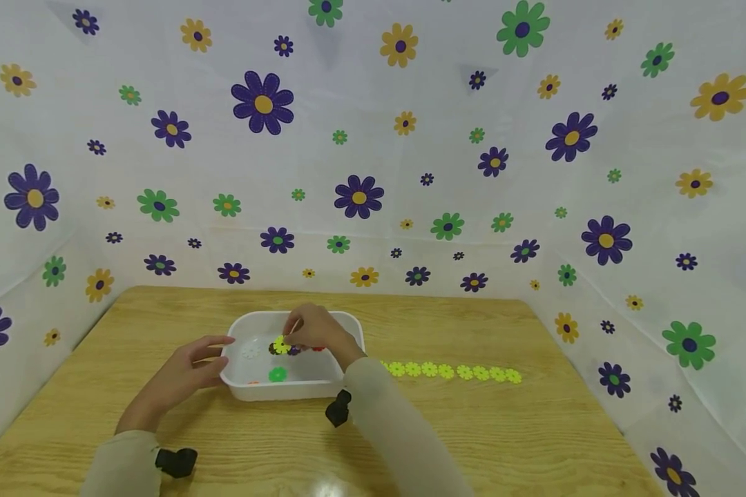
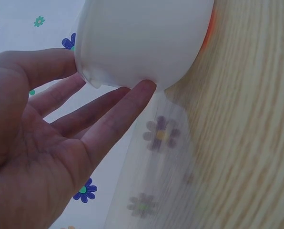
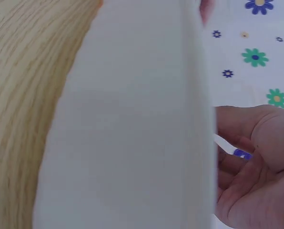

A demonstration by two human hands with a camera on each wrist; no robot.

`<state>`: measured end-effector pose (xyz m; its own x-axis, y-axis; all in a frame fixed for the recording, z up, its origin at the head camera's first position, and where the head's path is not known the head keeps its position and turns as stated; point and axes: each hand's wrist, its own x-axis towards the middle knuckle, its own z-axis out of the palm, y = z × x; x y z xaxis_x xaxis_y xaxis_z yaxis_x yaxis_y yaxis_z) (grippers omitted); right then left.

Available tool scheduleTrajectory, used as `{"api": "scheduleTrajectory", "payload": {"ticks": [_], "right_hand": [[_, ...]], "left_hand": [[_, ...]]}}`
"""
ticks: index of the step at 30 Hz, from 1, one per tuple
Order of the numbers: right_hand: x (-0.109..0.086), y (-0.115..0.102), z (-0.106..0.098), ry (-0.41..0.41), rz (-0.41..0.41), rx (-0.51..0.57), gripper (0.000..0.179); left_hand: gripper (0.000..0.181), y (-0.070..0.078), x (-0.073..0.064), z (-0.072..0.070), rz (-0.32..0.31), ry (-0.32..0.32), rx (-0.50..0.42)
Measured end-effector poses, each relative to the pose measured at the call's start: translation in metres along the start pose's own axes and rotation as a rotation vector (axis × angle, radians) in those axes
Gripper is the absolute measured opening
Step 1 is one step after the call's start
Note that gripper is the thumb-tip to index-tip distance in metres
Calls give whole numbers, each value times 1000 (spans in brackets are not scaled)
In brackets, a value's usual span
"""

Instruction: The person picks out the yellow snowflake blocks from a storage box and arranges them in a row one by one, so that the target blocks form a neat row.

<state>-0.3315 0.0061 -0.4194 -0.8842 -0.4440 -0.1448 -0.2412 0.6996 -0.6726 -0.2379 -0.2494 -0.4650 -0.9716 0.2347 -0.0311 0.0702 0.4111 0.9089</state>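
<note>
A yellow flower-shaped piece [image 1: 281, 345] is pinched in my right hand [image 1: 313, 328], inside the white tray [image 1: 286, 391]. Brown and purple flower pieces [image 1: 294, 351] lie just beneath it, partly hidden. Elsewhere in the tray are a green flower piece [image 1: 278, 374], a pale one [image 1: 249, 352], a red one [image 1: 318, 349] and an edge of orange. My left hand [image 2: 61, 129] touches the tray's left end, extended fingertips against its rim and outer wall. In the right wrist view the tray wall hides the fingertips of my right hand [image 3: 256, 167].
Right of the tray, a row of several yellow flower pieces [image 1: 429, 370] runs across the wooden table [image 1: 472, 428]. Its near end is partly behind my right forearm. White flower-printed sheeting [image 1: 373, 159] rises behind the table and along both sides.
</note>
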Motion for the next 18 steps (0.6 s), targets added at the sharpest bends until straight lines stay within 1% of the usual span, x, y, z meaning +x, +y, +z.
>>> {"api": "scheduleTrajectory", "payload": {"ticks": [3,6,10,16,18], "right_hand": [[-9,2,-10,9,-30,11,6],[-22,4,-22,22,-46,46,6],[-38,9,-36,46,-45,100,6],[-54,23,-52,84,-40,115,7],[-60,29,-57,90,-50,124,7]], "left_hand": [[55,1,0,0,9,3,0],[55,1,0,1,13,5,-7],[54,0,0,0,15,4,-12],[54,-2,1,0,22,0,-13],[54,-2,1,0,12,5,-11]]}}
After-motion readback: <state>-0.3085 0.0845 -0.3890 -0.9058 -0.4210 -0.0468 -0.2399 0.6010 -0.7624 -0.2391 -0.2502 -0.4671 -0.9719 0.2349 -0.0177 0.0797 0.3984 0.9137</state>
